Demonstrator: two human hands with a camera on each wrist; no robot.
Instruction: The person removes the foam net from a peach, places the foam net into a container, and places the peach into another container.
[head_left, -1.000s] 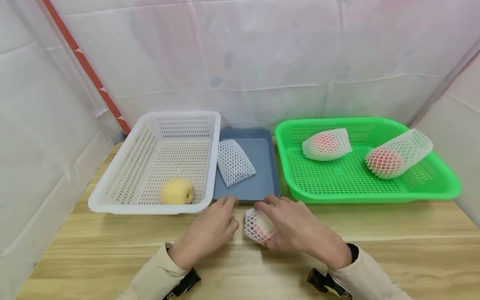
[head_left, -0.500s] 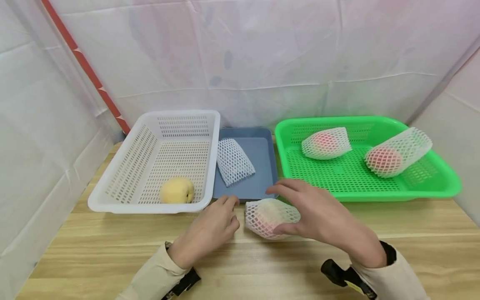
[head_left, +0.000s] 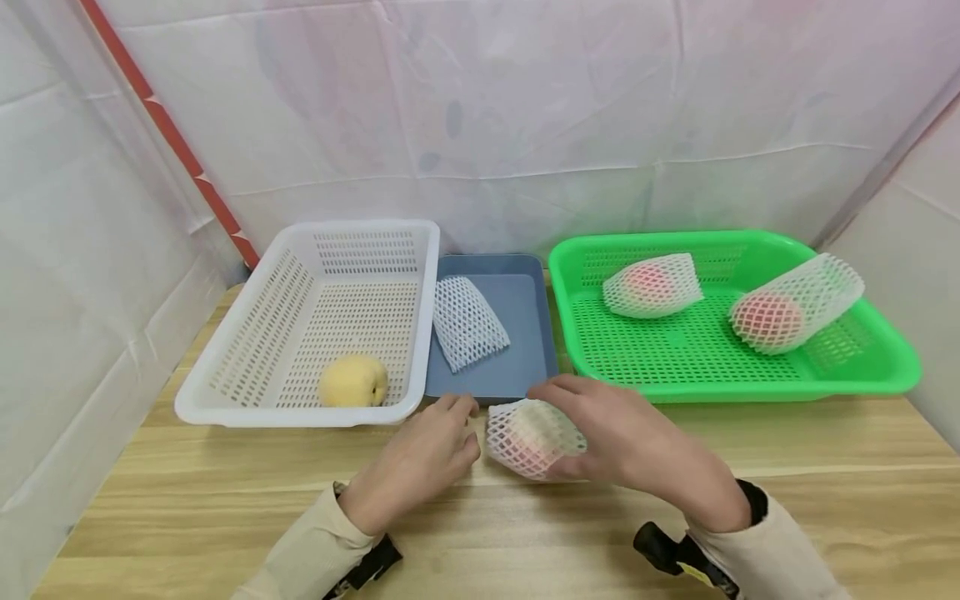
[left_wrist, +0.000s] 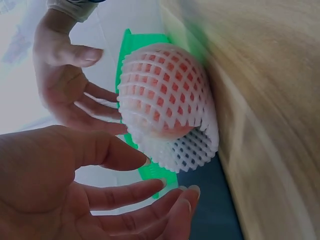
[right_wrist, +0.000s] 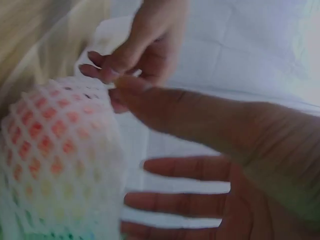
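Observation:
A pink-and-yellow peach in a white foam net (head_left: 528,440) lies on the table between both hands. My right hand (head_left: 637,437) is spread around its right side, thumb at the front and fingers behind. In the right wrist view, those fingers (right_wrist: 180,202) are straight and apart beside the foam net. My left hand (head_left: 420,450) rests left of the fruit, fingers loosely bent and holding nothing. The left wrist view shows the net's open end (left_wrist: 192,150) toward the left fingertips (left_wrist: 190,192), a small gap between them, and the peach visible inside.
A white basket (head_left: 292,417) with a yellow peach (head_left: 352,381) stands at left. Behind the hands, a blue-grey tray (head_left: 528,333) holds a flat foam net (head_left: 468,325). The green basket (head_left: 720,393) at right has two netted peaches, one nearer (head_left: 651,286) and one farther right (head_left: 767,321).
The right hand first drew back to the right off the peach, spreading its fingers, then came slightly left around it again. More of the netted peach shows. The left hand stays in place.

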